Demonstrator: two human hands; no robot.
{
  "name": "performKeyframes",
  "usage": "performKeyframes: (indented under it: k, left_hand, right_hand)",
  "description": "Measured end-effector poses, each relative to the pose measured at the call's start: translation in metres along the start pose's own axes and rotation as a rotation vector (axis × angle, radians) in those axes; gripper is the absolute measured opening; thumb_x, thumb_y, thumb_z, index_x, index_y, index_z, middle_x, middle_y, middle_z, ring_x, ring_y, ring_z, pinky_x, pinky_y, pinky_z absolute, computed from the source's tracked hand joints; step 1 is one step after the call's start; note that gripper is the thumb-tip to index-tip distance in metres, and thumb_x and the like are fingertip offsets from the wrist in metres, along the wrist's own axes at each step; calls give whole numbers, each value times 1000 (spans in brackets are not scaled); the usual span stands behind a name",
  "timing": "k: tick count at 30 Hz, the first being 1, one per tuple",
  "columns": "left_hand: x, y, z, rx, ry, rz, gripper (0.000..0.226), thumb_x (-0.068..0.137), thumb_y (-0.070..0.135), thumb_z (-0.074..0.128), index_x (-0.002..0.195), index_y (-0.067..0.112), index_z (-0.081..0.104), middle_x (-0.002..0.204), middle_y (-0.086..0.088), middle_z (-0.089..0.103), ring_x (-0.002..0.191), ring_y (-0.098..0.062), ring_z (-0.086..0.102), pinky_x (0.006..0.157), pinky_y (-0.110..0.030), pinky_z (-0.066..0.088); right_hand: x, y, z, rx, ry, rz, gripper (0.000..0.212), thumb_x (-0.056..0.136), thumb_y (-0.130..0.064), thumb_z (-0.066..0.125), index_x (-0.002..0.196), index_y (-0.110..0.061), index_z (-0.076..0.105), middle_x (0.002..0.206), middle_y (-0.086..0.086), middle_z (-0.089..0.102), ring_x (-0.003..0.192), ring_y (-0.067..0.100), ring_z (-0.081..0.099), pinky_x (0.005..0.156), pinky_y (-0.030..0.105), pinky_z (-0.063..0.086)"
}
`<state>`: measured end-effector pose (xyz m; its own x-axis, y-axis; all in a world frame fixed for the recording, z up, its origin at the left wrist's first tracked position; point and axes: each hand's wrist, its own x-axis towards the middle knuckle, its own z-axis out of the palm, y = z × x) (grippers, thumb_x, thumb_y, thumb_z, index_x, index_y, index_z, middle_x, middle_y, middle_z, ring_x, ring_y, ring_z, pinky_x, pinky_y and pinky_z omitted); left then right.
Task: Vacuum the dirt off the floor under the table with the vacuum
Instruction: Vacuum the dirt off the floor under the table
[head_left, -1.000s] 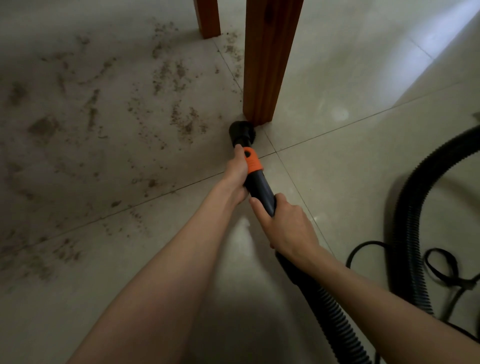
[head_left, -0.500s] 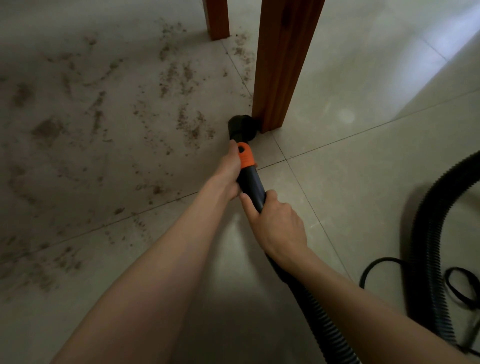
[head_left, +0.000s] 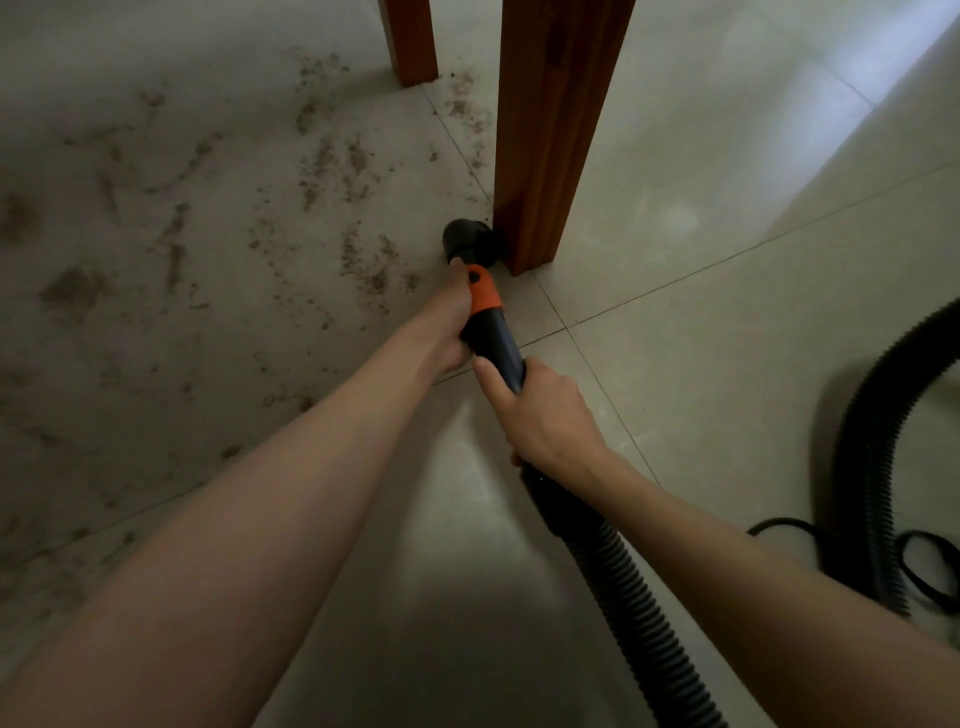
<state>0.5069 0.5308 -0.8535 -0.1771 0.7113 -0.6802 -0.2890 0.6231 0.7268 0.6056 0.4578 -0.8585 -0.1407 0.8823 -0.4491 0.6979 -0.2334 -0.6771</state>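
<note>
Both hands, left hand (head_left: 451, 325) and right hand (head_left: 540, 415), clench the black orange-collared vacuum wand (head_left: 491, 332), round black nozzle (head_left: 466, 243) touching the brown wooden table leg (head_left: 556, 130) beside scattered brown dirt (head_left: 363, 260).

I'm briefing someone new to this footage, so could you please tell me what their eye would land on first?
First, the two bare arms reaching in from below, the left hand and right hand both gripping the black wand with its orange collar. Its nozzle sits on the floor against the foot of the near table leg. To the left, brown dirt speckles the tiles.
</note>
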Motion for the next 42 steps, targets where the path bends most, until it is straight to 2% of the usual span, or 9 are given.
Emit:
performKeyframes:
  k: [3, 8, 14, 19, 22, 30, 34, 38, 42]
  left_hand:
    - [-13, -8, -1, 42, -12, -12, 58, 102, 39, 20, 140, -4, 34, 69, -2, 44, 56, -13, 44, 51, -24, 40]
    - [-42, -38, -7, -83, -24, -162, 42, 99, 46, 32, 109, 8, 47, 82, -13, 56, 73, -21, 55, 71, -32, 48]
    - [-72, -48, -19, -84, -13, -198, 47, 99, 48, 31, 111, 6, 47, 76, -13, 55, 66, -21, 53, 60, -30, 45]
    - [-68, -44, -40, -112, 64, -164, 46, 99, 47, 32, 110, 5, 48, 82, -13, 54, 70, -21, 52, 73, -35, 46]
    - [-63, -46, -54, -141, 148, -141, 44, 99, 46, 32, 110, 6, 48, 83, -12, 54, 71, -21, 53, 79, -35, 46]
    - [-63, -55, -93, -237, 230, -157, 47, 97, 50, 34, 110, 6, 47, 83, -12, 56, 68, -20, 54, 59, -32, 47]
    - [-64, -42, -109, -253, 211, -162, 51, 98, 49, 32, 110, 3, 48, 79, -12, 55, 64, -20, 53, 63, -31, 47]
    - [-62, -27, -108, -254, 204, -152, 49, 99, 48, 29, 88, 6, 51, 73, -8, 50, 61, -17, 49, 55, -27, 42]
    - [-55, -16, -109, -231, 191, -127, 49, 101, 45, 24, 82, 8, 48, 74, -7, 47, 63, -15, 46, 55, -24, 40]
  right_hand:
    - [-20, 6, 3, 3, -7, 29, 49, 89, -64, 39, 100, -17, 47, 83, 8, 63, 69, 26, 67, 67, 45, 59]
    - [-63, 21, 14, 11, 1, 77, 50, 87, -67, 38, 98, -19, 47, 81, 7, 64, 67, 26, 67, 67, 45, 58]
    - [-91, 18, 22, 16, -15, 93, 50, 88, -65, 40, 99, -17, 48, 81, 7, 64, 66, 26, 67, 67, 44, 59]
    - [-89, 4, 30, 92, -84, 59, 47, 90, -61, 42, 96, -15, 49, 77, 8, 63, 57, 24, 66, 60, 42, 59]
    - [-84, -1, 36, 84, -136, 21, 45, 90, -61, 43, 97, -17, 48, 80, 9, 63, 64, 25, 66, 63, 44, 59]
    - [-77, -9, 55, -59, -241, -86, 47, 90, -64, 39, 100, -19, 45, 85, 7, 63, 69, 24, 66, 69, 41, 58]
    - [-75, -25, 63, -144, -204, -127, 47, 91, -64, 37, 97, -18, 45, 86, 7, 64, 69, 25, 67, 69, 42, 58]
    - [-66, -41, 64, -176, -183, -148, 46, 92, -62, 35, 95, -17, 42, 86, 8, 63, 71, 26, 66, 69, 41, 57]
    - [-54, -48, 67, -188, -167, -150, 46, 93, -61, 36, 98, -16, 46, 81, 5, 58, 69, 23, 61, 65, 35, 52]
